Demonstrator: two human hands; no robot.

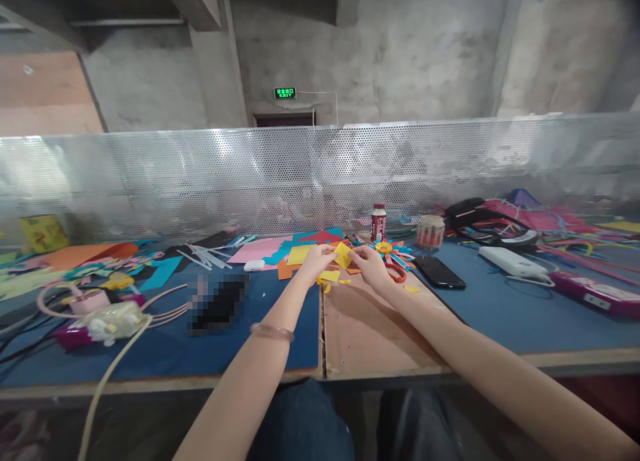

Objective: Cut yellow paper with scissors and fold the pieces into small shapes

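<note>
A small yellow piece of paper [343,255] is held up between my two hands, above the middle of the table. My left hand [318,261] pinches its left edge, and my right hand [369,264] grips its right edge. Below it lie yellow paper scraps [330,275] on the bare wooden board [370,328]. Orange-handled scissors [397,272] rest beside my right hand, partly hidden by it. Just behind is a paper flower [384,248] with a yellow centre and blue and orange petals. A larger yellow sheet [300,254] lies by my left hand.
Pink paper [260,250] and white sticks [203,256] lie to the left, near a power strip [107,322] with cables. A bottle [379,223], a jar [430,231], a black phone [440,272] and a white power bank [513,262] stand or lie right. A perforated metal screen [200,181] closes the back.
</note>
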